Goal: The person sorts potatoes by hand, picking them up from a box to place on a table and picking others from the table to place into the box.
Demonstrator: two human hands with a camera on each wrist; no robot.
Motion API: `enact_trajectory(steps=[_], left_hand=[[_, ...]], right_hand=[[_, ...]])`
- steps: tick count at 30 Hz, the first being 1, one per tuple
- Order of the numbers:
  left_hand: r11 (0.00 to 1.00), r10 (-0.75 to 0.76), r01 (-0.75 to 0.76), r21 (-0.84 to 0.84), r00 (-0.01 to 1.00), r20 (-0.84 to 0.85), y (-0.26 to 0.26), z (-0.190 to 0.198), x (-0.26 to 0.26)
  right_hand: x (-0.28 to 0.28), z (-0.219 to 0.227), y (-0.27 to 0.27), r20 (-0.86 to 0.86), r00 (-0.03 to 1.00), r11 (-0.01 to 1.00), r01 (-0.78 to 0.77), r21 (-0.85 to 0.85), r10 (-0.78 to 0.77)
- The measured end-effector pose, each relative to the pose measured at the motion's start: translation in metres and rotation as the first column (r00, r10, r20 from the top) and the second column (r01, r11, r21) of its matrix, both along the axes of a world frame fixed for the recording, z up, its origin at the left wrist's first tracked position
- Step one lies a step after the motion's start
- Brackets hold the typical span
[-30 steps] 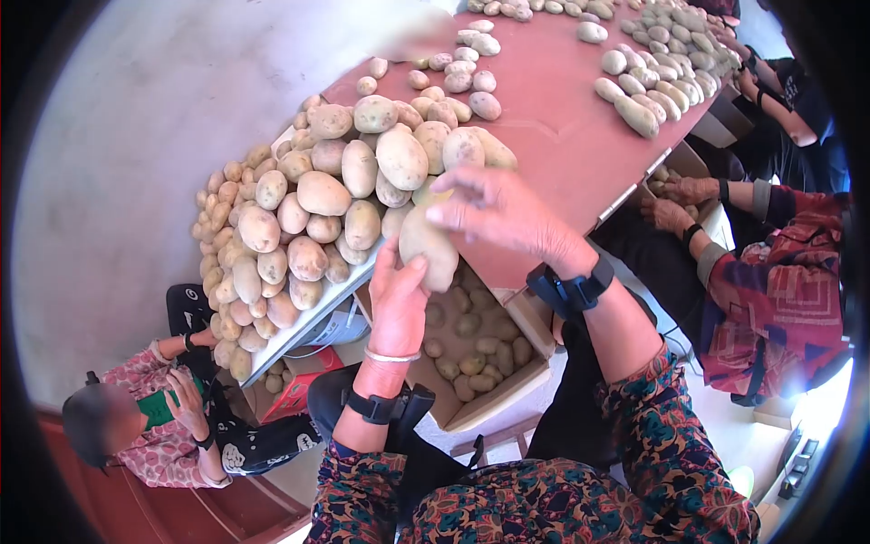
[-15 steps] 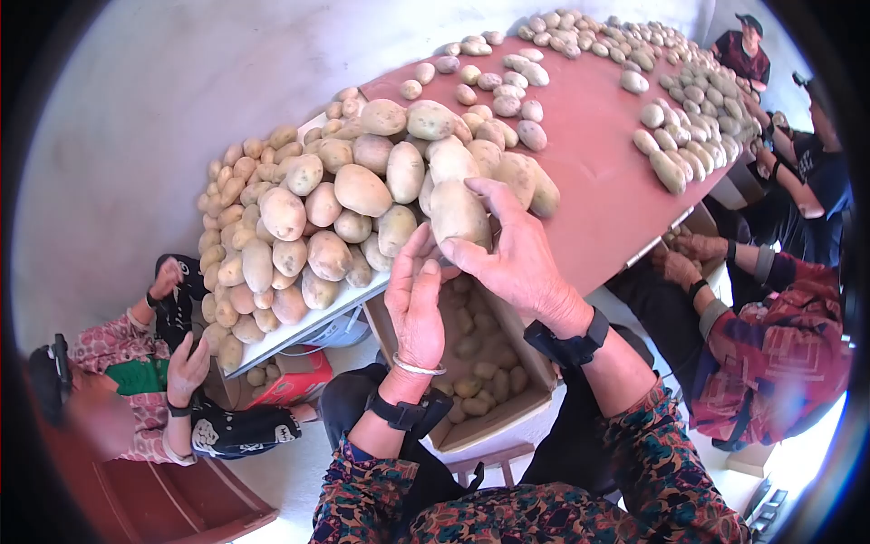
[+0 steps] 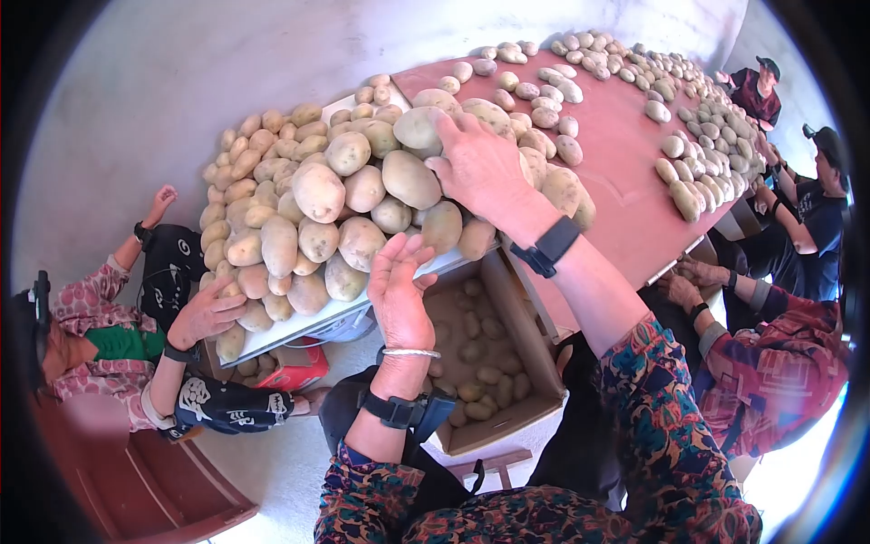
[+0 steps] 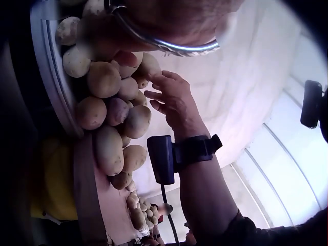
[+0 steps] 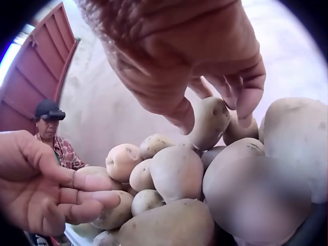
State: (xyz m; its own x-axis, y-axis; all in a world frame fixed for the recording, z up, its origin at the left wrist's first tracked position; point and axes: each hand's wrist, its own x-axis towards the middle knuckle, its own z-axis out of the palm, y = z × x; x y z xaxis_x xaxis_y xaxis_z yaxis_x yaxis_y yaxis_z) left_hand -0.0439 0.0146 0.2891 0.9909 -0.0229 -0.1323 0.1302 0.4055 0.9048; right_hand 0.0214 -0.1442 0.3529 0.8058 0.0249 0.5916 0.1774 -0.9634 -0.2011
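Observation:
My right hand (image 3: 485, 172) reaches over the top of a big potato heap (image 3: 317, 195). In the right wrist view its thumb and fingers close round a pale potato (image 5: 210, 123) lying on the heap. Lower down, in front of the heap's near edge, my left hand (image 3: 399, 290) is held palm up with relaxed fingers and nothing in it. The right wrist view has this left hand (image 5: 51, 189) beside the nearest potatoes. Some large, long potatoes (image 3: 564, 190) lie just right of my right hand.
Below my hands stands a cardboard box (image 3: 544, 399) with potatoes inside. The red tabletop (image 3: 625, 172) carries more potato piles (image 3: 716, 154) toward the far right. A person (image 3: 100, 354) sits at the left, touching the heap; others work along the right side.
A large potato passed from my left hand to my right and has left the space between them. My right hand has moved up the heap; my left hand is now without a potato.

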Motion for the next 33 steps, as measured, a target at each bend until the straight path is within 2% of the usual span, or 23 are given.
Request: enact_trajectory(steps=[6,10,12,13,14,15,16,17,18,20,21,22,23,24,25,26,27,28,29,30,31,32,33], left_hand=[[1.0,0.004,-0.004,0.007,0.999,-0.047,0.015,0.004,0.001],[1.0,0.007,-0.006,0.024,0.999,-0.045,0.024,0.003,0.007],[0.995,-0.077,0.078,0.056,0.997,-0.025,0.029,-0.002,0.009],[0.983,-0.148,0.149,0.104,0.989,-0.013,0.032,-0.004,0.009],[0.955,-0.236,0.238,0.177,0.971,-0.033,0.033,-0.003,0.008],[0.902,-0.332,0.329,0.281,0.943,-0.039,0.034,-0.005,0.007],[0.829,-0.426,0.411,0.379,0.904,-0.049,0.033,-0.008,0.004],[0.74,-0.497,0.465,0.486,0.865,-0.07,0.032,-0.011,0.0],[0.725,-0.511,0.49,0.483,0.854,-0.098,0.03,-0.021,-0.003],[0.378,-0.701,0.59,0.714,0.686,-0.195,0.027,-0.044,-0.005],[0.299,-0.732,0.644,0.704,0.628,-0.263,0.024,-0.059,-0.004],[0.289,-0.735,0.652,0.701,0.62,-0.275,0.019,-0.075,-0.003],[0.103,-0.794,0.594,0.798,0.532,-0.294,0.013,-0.093,-0.001],[-0.081,-0.837,0.496,0.864,0.438,-0.329,0.008,-0.113,0.0],[-0.091,-0.835,0.504,0.859,0.431,-0.341,0.003,-0.137,0.001],[-0.202,-0.81,0.562,0.802,0.365,-0.459,-0.003,-0.164,0.002],[-0.307,-0.771,0.609,0.731,0.291,-0.567,-0.008,-0.189,0.0],[-0.315,-0.77,0.615,0.723,0.28,-0.573,-0.011,-0.21,-0.005],[-0.421,-0.752,0.594,0.685,0.194,-0.63,-0.013,-0.231,-0.011],[-0.521,-0.722,0.564,0.641,0.11,-0.684,-0.014,-0.252,-0.02],[-0.529,-0.717,0.569,0.63,0.098,-0.69,-0.012,-0.281,-0.032],[-0.598,-0.639,0.551,0.582,0.111,-0.761,-0.009,-0.313,-0.044],[-0.661,-0.555,0.534,0.527,0.126,-0.823,-0.009,-0.328,-0.053]], right_hand=[[-0.017,0.004,-0.004,0.014,0.997,0.996,0.07,-0.049,-0.069],[-0.048,0.024,-0.001,-0.086,0.992,0.995,0.097,0.013,-0.095],[-0.07,0.028,-0.001,0.049,0.998,0.959,-0.045,0.28,0.033],[-0.077,0.021,-0.004,-0.003,1.0,0.954,-0.008,0.301,0.009],[-0.083,0.012,-0.008,0.091,0.996,0.954,-0.01,0.3,-0.018],[-0.091,0.004,-0.012,0.187,0.981,0.956,-0.012,0.292,-0.045],[-0.105,0.003,-0.014,0.142,0.988,0.951,0.021,0.309,-0.068],[-0.117,0.006,-0.015,0.112,0.994,0.878,-0.037,0.478,-0.02],[-0.126,0.004,-0.018,0.106,0.994,0.772,-0.088,0.629,0.028],[-0.132,-0.014,-0.028,0.1,0.995,0.743,-0.046,0.668,-0.029],[-0.129,-0.024,-0.035,0.257,0.965,0.77,-0.126,0.626,-0.051],[-0.128,-0.029,-0.039,0.405,0.912,0.798,-0.196,0.569,-0.064],[-0.128,-0.033,-0.041,0.397,0.915,0.795,-0.189,0.577,-0.071],[-0.127,-0.032,-0.038,0.403,0.907,0.661,-0.231,0.714,-0.119],[-0.128,-0.031,-0.037,0.399,0.901,0.502,-0.269,0.822,-0.17],[-0.133,-0.03,-0.043,0.39,0.904,0.497,-0.26,0.828,-0.176],[-0.14,-0.029,-0.053,0.365,0.928,0.382,-0.312,0.87,-0.075],[-0.143,-0.028,-0.062,0.349,0.937,0.256,-0.344,0.903,0.028],[-0.141,-0.028,-0.068,0.242,0.969,0.221,-0.225,0.949,-0.056],[-0.144,-0.027,-0.072,0.231,0.971,0.215,-0.213,0.953,-0.063],[-0.151,-0.026,-0.077,0.199,0.979,0.223,-0.183,0.957,-0.051],[-0.157,-0.027,-0.083,0.169,0.985,0.235,-0.155,0.96,-0.039],[-0.155,-0.034,-0.093,0.233,0.972,0.157,-0.235,0.959,0.028]])
